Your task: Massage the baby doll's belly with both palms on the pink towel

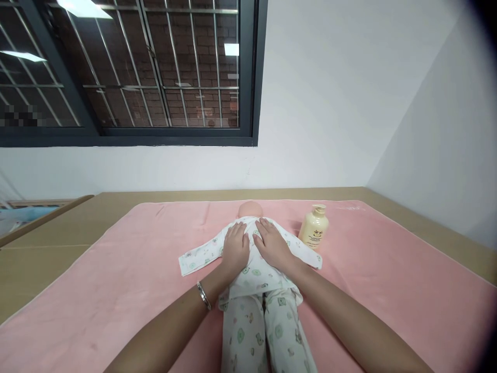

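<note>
2 flat, open hands of mine rest side by side on the doll's (256, 274) upper back: left hand (235, 247), right hand (272, 244), holding nothing. The doll lies on the pink towel (116, 280) covering the worktop (34, 259); its face is hidden, its feet cut off below. 1 cream pump bottle (313, 228) stands just right of the doll; I can't see its contents.
</note>
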